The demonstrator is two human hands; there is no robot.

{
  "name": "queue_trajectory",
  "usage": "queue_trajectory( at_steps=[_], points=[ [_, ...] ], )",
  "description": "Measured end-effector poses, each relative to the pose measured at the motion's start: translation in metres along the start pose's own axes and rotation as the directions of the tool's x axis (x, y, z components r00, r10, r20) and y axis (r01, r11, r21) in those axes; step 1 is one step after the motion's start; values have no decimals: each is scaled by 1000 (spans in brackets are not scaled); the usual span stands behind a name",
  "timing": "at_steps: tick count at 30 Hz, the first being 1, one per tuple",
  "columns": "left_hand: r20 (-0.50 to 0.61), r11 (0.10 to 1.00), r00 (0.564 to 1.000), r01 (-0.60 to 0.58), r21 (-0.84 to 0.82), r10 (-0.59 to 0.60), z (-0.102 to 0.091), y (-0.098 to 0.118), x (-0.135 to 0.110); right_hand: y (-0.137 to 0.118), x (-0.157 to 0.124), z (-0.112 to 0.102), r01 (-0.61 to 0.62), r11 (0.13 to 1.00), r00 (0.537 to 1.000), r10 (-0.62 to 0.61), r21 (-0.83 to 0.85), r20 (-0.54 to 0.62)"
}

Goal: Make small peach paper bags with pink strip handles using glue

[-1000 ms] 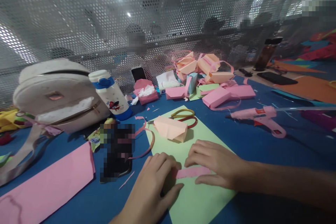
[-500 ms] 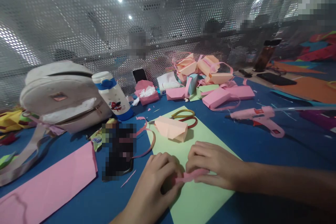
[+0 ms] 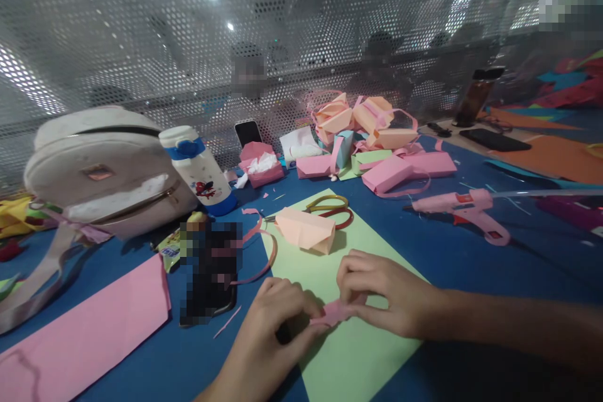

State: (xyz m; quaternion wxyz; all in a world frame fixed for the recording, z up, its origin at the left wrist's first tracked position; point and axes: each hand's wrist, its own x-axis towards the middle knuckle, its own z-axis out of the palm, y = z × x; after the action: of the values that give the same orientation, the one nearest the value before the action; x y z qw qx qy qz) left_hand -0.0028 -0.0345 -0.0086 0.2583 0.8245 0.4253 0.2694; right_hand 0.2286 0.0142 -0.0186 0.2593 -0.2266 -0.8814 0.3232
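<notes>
A short pink paper strip [image 3: 335, 313] is stretched between my two hands, above a sheet of light green paper [image 3: 362, 352]. My left hand [image 3: 277, 320] pinches its left end between thumb and fingers. At the other end my right hand [image 3: 384, 295] grips it the same way; part of the strip is hidden behind those fingers. Just beyond my hands a folded peach paper piece [image 3: 306, 229] lies on the green sheet. Scissors [image 3: 347, 218] with yellow and red handles lie partly behind that piece.
On the right rests a pink glue gun [image 3: 466, 204]. Folded paper pieces [image 3: 377, 122] are heaped at the back. To the left are a white backpack [image 3: 103, 169], a bottle [image 3: 202, 173], a dark phone [image 3: 211, 282] and a folded pink sheet [image 3: 94, 326]. A perforated metal panel [image 3: 292, 25] stands behind.
My right fingers have shifted along the strip and now pinch it closer to its middle. The left hand keeps its hold, slightly lower. The view has moved a little.
</notes>
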Motion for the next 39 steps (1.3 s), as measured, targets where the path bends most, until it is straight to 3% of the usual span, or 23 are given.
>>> queue_trajectory(
  at_steps=[18,26,31,39],
  points=[
    [-50,974,973,225,-35,-227,4,-6,-1,5,0,4,-134,989,990,135,61,-25],
    [-69,968,967,238,-80,-243,4,-7,-1,4,1,2,-224,971,974,227,84,-23],
    [-46,965,968,243,-93,-248,2,-4,2,3,1,2,-258,962,965,260,91,-19],
    [-8,918,929,363,-158,-369,4,-1,2,4,4,4,-291,945,956,295,148,1]
  ],
)
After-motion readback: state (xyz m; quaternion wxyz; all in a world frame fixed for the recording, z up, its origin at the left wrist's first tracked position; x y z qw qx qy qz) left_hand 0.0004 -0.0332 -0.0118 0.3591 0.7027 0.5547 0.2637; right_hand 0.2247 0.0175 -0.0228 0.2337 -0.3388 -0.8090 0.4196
